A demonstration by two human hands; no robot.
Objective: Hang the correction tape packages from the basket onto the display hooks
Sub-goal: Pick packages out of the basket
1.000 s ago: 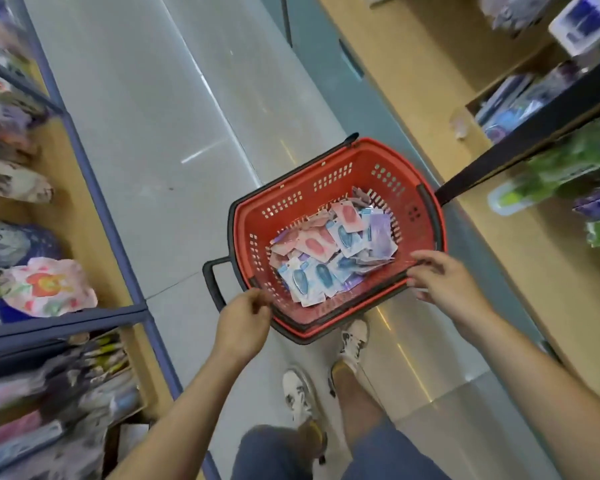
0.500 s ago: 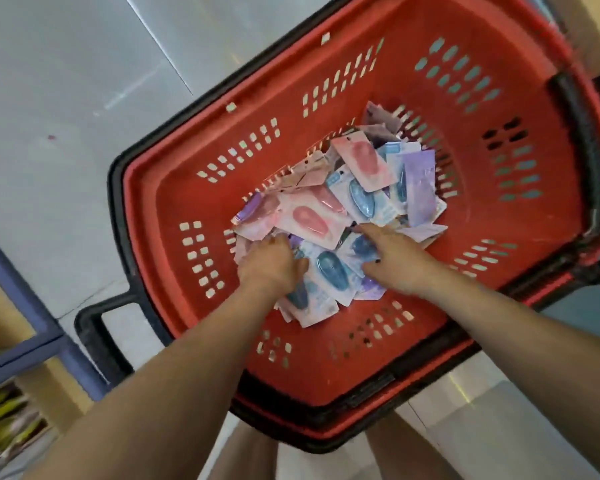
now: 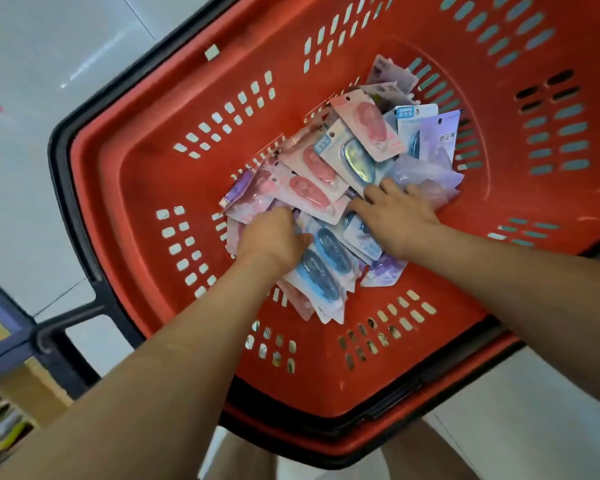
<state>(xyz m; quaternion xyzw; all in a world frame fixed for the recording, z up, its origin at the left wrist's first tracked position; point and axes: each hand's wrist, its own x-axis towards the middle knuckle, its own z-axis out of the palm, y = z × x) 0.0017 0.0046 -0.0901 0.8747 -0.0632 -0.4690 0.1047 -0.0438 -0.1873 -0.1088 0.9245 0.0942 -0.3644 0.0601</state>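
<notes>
A red basket (image 3: 187, 98) with a black rim fills the view. On its floor lies a loose pile of correction tape packages (image 3: 312, 192) in pink, blue (image 3: 321, 271) and purple (image 3: 444, 140). My left hand (image 3: 274, 237) is at the pile's near left side, with its fingers curled down under the pink packages and its thumb against a blue one. My right hand (image 3: 395, 213) lies on the right of the pile, fingers spread and pressing on the packages. No display hooks are in view.
The basket stands on a pale tiled floor (image 3: 49, 64). Its black handle (image 3: 66, 327) sticks out at the lower left, close to a blue shelf frame (image 3: 4, 348) with goods below it. My legs show under the basket's near rim.
My hands left the basket's rim and went down into the pile. The view closed in on the basket. My right hand has slid further up the pile.
</notes>
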